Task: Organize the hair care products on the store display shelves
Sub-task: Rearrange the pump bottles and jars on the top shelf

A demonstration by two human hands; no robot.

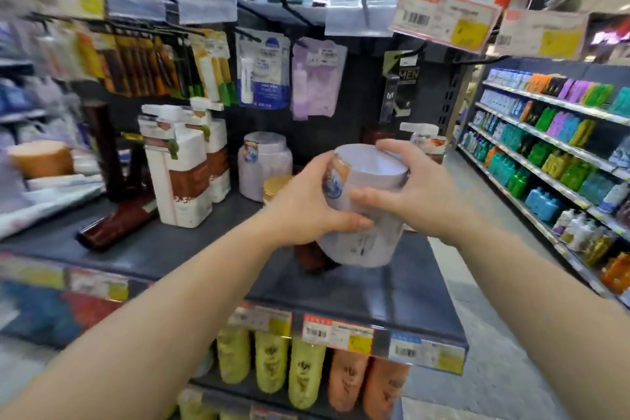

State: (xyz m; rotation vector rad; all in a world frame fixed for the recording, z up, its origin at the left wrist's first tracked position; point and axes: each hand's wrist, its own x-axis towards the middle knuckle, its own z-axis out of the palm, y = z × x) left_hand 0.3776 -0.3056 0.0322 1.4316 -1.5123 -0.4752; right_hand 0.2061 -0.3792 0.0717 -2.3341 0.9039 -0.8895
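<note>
both hands, left hand (306, 201) and right hand (412, 187), grip a pale lilac jar (366, 215) above the dark shelf (204, 249).

Two bare forearms reach in from the lower edge, uncovered from elbow to wrist. The left hand (300, 204) and right hand (409, 187) wear no gloves, rings, watch or bracelets; fingernails short and plain
</note>
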